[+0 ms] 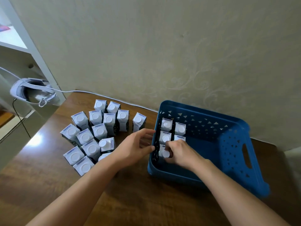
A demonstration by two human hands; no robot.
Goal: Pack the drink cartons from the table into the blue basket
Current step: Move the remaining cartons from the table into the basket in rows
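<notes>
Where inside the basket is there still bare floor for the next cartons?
The blue basket floor is bare from the packed cartons across to the handle-side wall. Its left wall is crowded: both hands, left and right, meet at the front carton.

Both your bare arms reach forward from the bottom. Your left hand has its back up, with fingers gently bent and spread apart, holding nothing. Your right hand sits lower, its fingers curled tight around something small.
</notes>
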